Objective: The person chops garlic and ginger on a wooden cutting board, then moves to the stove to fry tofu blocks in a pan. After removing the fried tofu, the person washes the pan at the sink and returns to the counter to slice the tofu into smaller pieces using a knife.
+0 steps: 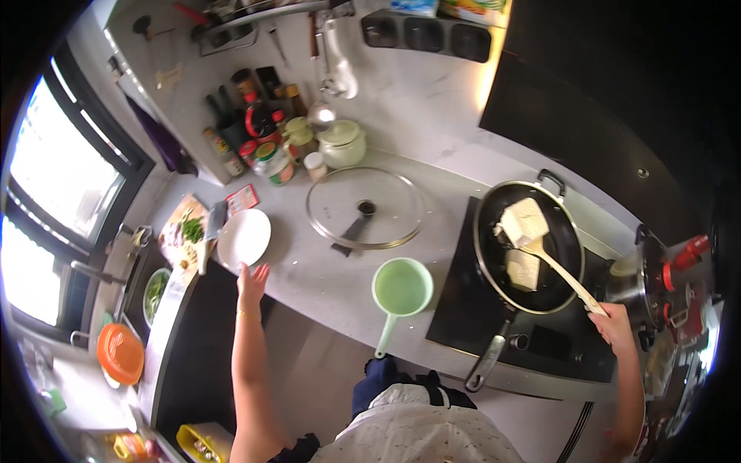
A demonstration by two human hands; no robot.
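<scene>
My right hand (615,327) grips the handle of a cream-coloured spatula (561,269). The spatula's blade meets pale blocks that look like tofu, one larger block (524,221) and one smaller block (523,270), inside a black frying pan (558,231). That pan sits on a black glass cooktop (457,307). Over on the left, my left hand (252,285) is at the near rim of a white plate (245,236), fingers apart; whether it touches the rim is unclear. Nothing shows on the plate.
A glass lid (382,202) and a green dipper (402,286) lie on the counter. Chopped greens (193,230) rest on a cutting board (184,209). Bottles, jars and a lidded pot (343,144) line the back corner. A steel pot (631,275) stands right of the pan.
</scene>
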